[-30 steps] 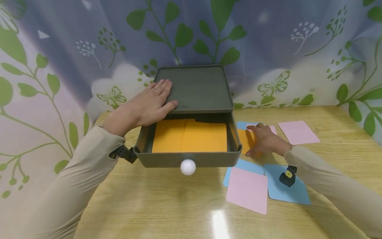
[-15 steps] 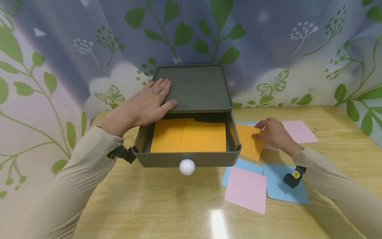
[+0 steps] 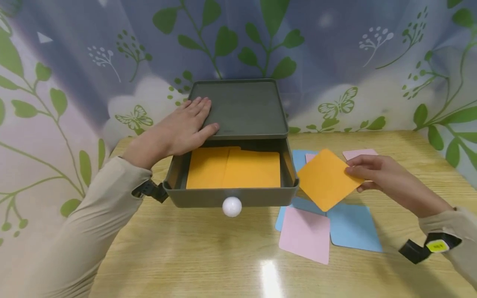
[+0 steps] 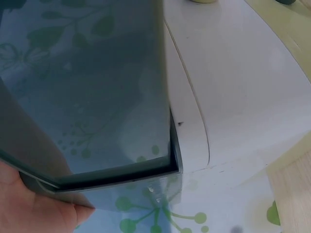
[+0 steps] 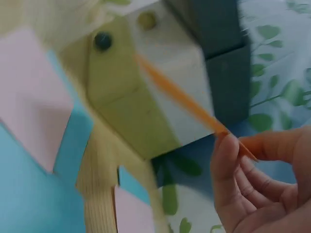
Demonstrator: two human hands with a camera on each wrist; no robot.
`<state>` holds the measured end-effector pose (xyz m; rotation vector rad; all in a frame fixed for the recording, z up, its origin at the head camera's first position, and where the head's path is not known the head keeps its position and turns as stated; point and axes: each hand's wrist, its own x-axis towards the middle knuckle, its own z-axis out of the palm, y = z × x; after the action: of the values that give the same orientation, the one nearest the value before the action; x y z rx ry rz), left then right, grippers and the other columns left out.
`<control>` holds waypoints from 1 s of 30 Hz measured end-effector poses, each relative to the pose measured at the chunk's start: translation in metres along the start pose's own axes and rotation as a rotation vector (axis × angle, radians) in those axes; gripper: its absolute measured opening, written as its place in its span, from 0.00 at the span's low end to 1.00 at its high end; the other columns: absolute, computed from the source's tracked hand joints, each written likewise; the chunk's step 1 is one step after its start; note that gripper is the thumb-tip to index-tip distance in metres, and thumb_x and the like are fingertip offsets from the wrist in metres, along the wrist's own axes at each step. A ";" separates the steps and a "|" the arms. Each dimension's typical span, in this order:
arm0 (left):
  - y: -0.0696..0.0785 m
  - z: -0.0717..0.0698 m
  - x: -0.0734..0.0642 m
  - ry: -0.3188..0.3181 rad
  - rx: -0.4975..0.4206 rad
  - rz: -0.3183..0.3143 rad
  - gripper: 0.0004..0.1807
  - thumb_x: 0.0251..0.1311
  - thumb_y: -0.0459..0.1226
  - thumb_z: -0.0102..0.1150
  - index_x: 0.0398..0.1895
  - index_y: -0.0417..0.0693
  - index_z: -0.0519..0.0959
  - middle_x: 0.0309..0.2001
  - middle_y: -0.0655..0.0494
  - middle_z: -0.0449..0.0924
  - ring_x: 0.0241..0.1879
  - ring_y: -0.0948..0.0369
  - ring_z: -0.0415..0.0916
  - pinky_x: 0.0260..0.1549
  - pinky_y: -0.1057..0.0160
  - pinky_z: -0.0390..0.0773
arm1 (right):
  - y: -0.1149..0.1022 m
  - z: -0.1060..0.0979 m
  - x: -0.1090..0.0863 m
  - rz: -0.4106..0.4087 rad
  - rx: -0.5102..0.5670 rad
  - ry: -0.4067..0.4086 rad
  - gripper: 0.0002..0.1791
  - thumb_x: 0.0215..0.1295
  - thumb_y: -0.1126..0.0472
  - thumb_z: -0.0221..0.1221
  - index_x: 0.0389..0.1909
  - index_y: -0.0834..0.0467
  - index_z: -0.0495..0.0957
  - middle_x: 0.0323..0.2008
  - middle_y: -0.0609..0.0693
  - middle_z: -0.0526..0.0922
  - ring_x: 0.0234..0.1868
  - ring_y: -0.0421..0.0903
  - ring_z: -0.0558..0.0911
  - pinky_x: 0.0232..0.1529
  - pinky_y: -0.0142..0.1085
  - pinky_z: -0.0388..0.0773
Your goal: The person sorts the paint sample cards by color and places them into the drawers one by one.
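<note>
A dark grey-green drawer [image 3: 197,198] stands pulled out, a white round knob [image 3: 232,206] on its front. Inside it orange square cards [image 3: 253,169] lie flat, two of them side by side. My left hand [image 3: 180,130] rests palm down on the left side of the unit's dark top [image 3: 246,109], fingers extended; in the left wrist view part of that hand [image 4: 34,208] shows at the box's edge. My right hand [image 3: 389,178] pinches one corner of an orange card [image 3: 328,180], tilted like a diamond right of the drawer. Thumb and forefinger grip this card [image 5: 184,99] in the right wrist view.
Pink [image 3: 306,236] and blue [image 3: 354,227] square cards lie on the wooden table [image 3: 179,256], front right. Behind the held card lie another blue card [image 3: 302,156] and a pink card [image 3: 359,153]. White [image 5: 180,82] and yellow-green [image 5: 138,121] drawer fronts show below the dark one. A leaf-patterned curtain [image 3: 231,54] hangs behind.
My right hand has lifted the orange card from the table beside the drawer, moved right and turned the card face up to view. My left hand has stayed on the top.
</note>
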<state>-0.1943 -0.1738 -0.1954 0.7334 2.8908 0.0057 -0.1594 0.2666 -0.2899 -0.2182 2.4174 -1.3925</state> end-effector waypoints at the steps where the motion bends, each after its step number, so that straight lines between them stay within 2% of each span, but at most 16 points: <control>1: 0.001 -0.001 0.000 0.000 0.002 0.000 0.40 0.75 0.55 0.23 0.75 0.35 0.34 0.76 0.39 0.29 0.75 0.47 0.26 0.72 0.50 0.32 | 0.000 -0.002 -0.006 -0.012 0.052 -0.011 0.17 0.73 0.55 0.54 0.53 0.63 0.72 0.42 0.48 0.82 0.39 0.44 0.81 0.39 0.37 0.81; 3: 0.001 -0.001 -0.001 0.000 0.003 0.001 0.39 0.75 0.55 0.23 0.75 0.35 0.34 0.76 0.39 0.29 0.75 0.47 0.26 0.72 0.49 0.32 | 0.001 -0.007 -0.016 -0.049 0.198 -0.041 0.11 0.74 0.60 0.50 0.50 0.60 0.75 0.40 0.47 0.82 0.37 0.44 0.81 0.36 0.36 0.79; 5: 0.002 -0.002 -0.001 0.001 0.002 0.003 0.39 0.75 0.55 0.23 0.75 0.35 0.34 0.76 0.39 0.29 0.75 0.47 0.27 0.72 0.49 0.32 | 0.000 -0.012 -0.025 -0.083 0.362 -0.087 0.11 0.75 0.65 0.47 0.48 0.59 0.78 0.40 0.48 0.83 0.34 0.44 0.80 0.31 0.34 0.76; 8: 0.002 -0.002 -0.001 0.000 0.001 0.006 0.40 0.75 0.55 0.23 0.75 0.35 0.34 0.76 0.39 0.29 0.75 0.47 0.26 0.72 0.49 0.32 | -0.006 -0.016 -0.034 -0.115 0.536 -0.170 0.16 0.76 0.69 0.42 0.48 0.59 0.79 0.38 0.49 0.84 0.24 0.43 0.73 0.20 0.34 0.62; 11: 0.002 -0.002 -0.002 -0.001 0.000 0.005 0.40 0.75 0.55 0.23 0.75 0.35 0.34 0.76 0.39 0.29 0.75 0.47 0.27 0.72 0.49 0.32 | -0.018 -0.015 -0.043 -0.139 0.570 -0.222 0.18 0.77 0.69 0.39 0.54 0.58 0.77 0.39 0.50 0.84 0.19 0.46 0.61 0.20 0.38 0.50; 13: 0.002 -0.001 -0.002 0.000 0.000 0.004 0.40 0.75 0.55 0.23 0.75 0.35 0.34 0.76 0.39 0.30 0.75 0.47 0.27 0.72 0.49 0.32 | -0.025 -0.013 -0.048 -0.145 0.569 -0.249 0.20 0.78 0.69 0.38 0.58 0.57 0.76 0.39 0.50 0.84 0.19 0.48 0.55 0.21 0.39 0.48; 18: 0.002 -0.001 -0.002 0.005 -0.007 0.003 0.40 0.75 0.55 0.23 0.75 0.34 0.34 0.76 0.39 0.30 0.75 0.46 0.27 0.72 0.49 0.32 | -0.043 0.000 -0.051 -0.152 0.615 -0.353 0.21 0.78 0.69 0.36 0.63 0.58 0.72 0.45 0.52 0.83 0.19 0.45 0.62 0.18 0.33 0.56; 20: 0.002 0.000 -0.002 0.006 -0.008 0.002 0.40 0.75 0.55 0.23 0.75 0.35 0.34 0.76 0.39 0.30 0.75 0.46 0.27 0.72 0.49 0.32 | -0.049 0.006 -0.049 -0.159 0.656 -0.386 0.21 0.77 0.70 0.37 0.62 0.60 0.72 0.46 0.52 0.83 0.23 0.42 0.70 0.21 0.29 0.67; 22: 0.002 0.000 -0.002 0.008 -0.008 0.002 0.40 0.75 0.55 0.23 0.75 0.35 0.34 0.76 0.39 0.30 0.75 0.47 0.27 0.72 0.49 0.32 | -0.056 0.013 -0.047 -0.173 0.679 -0.430 0.21 0.77 0.71 0.37 0.62 0.61 0.72 0.49 0.54 0.82 0.28 0.42 0.77 0.28 0.28 0.76; 24: 0.001 0.000 -0.002 0.011 -0.008 0.003 0.40 0.75 0.55 0.23 0.75 0.35 0.34 0.76 0.39 0.30 0.75 0.47 0.27 0.72 0.49 0.32 | -0.064 0.021 -0.046 -0.196 0.724 -0.491 0.22 0.76 0.73 0.36 0.63 0.63 0.71 0.53 0.55 0.80 0.39 0.45 0.82 0.42 0.31 0.81; 25: 0.001 0.000 -0.001 0.011 -0.007 0.003 0.40 0.75 0.55 0.23 0.75 0.35 0.34 0.76 0.39 0.30 0.75 0.47 0.27 0.72 0.49 0.32 | -0.068 0.024 -0.045 -0.200 0.757 -0.525 0.23 0.76 0.74 0.35 0.64 0.63 0.70 0.55 0.58 0.79 0.47 0.47 0.83 0.50 0.34 0.79; 27: 0.001 0.000 -0.001 0.013 -0.006 0.005 0.40 0.75 0.55 0.23 0.75 0.35 0.34 0.76 0.39 0.30 0.75 0.47 0.27 0.72 0.49 0.32 | -0.077 0.031 -0.045 -0.231 0.811 -0.604 0.25 0.76 0.75 0.32 0.68 0.66 0.65 0.61 0.62 0.74 0.57 0.52 0.78 0.59 0.38 0.71; 29: 0.001 0.000 -0.001 0.015 -0.004 0.004 0.39 0.75 0.55 0.23 0.75 0.35 0.34 0.76 0.39 0.30 0.75 0.47 0.28 0.72 0.49 0.32 | -0.083 0.038 -0.046 -0.253 0.871 -0.656 0.26 0.75 0.76 0.29 0.71 0.67 0.59 0.65 0.65 0.68 0.65 0.56 0.70 0.64 0.40 0.64; 30: 0.001 0.000 -0.002 0.015 -0.003 0.004 0.39 0.75 0.55 0.23 0.75 0.35 0.34 0.76 0.39 0.30 0.75 0.47 0.28 0.72 0.49 0.32 | -0.085 0.041 -0.046 -0.270 0.873 -0.655 0.27 0.75 0.77 0.29 0.72 0.67 0.56 0.66 0.66 0.66 0.67 0.57 0.67 0.65 0.40 0.62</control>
<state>-0.1927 -0.1739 -0.1951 0.7416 2.9034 0.0157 -0.1046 0.2042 -0.2258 -0.6534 1.1614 -1.9560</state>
